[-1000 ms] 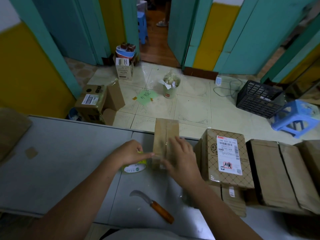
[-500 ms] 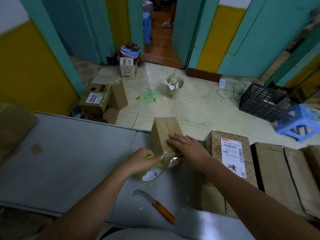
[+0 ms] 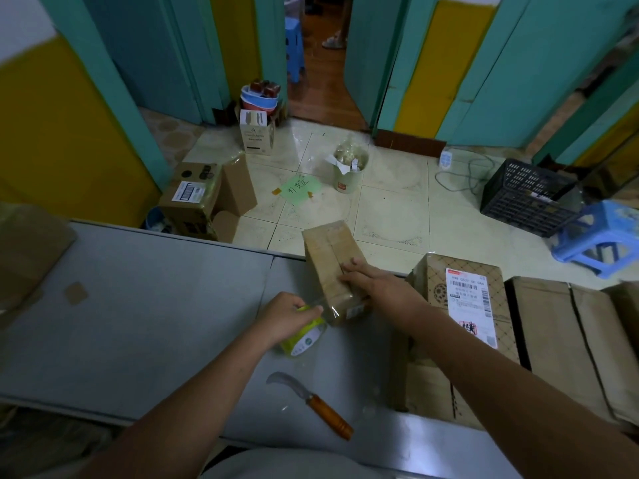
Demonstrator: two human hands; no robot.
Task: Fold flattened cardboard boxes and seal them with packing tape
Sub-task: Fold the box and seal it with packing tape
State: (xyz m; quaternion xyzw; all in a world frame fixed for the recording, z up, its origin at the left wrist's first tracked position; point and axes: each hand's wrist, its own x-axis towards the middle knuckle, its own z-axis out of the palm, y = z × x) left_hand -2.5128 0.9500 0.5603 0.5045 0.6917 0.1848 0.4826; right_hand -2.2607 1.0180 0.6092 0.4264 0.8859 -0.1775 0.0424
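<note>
Cardboard first: we count one folded box (image 3: pixel 328 261) being worked on, one labelled box (image 3: pixel 463 299) just to its right, and a spread of flat cardboard (image 3: pixel 560 340) further right, all on the grey table (image 3: pixel 138 305). We also count one tape roll (image 3: pixel 306 338), one knife (image 3: pixel 311 404) and two hands. The box sits at the table's far edge. Its long axis runs away from us and leans slightly left, and the centre seam on its top face follows that axis. The near end points at the hands. The right hand (image 3: pixel 377 285) lies flat on the top face with fingers straight, pressing over the seam. The left hand (image 3: pixel 288 314) is curled round the tape roll just beside the near end, and a clear tape strip (image 3: pixel 326 311) stretches from the roll to that end. The knife lies nearer us, apart from both hands, with its curved blade to the left. On the floor beyond, one bucket (image 3: pixel 349 181) holds crumpled pale scraps. We cannot tell what is in the one black crate (image 3: pixel 529 198) or the one open box (image 3: pixel 197 198). One white box (image 3: pixel 257 133) carries stacked bowls (image 3: pixel 259 98) with brown items in the top one. One blue stool (image 3: pixel 601 233) stands by the crate, and one green note (image 3: pixel 299 186) is taped to the tiles.
</note>
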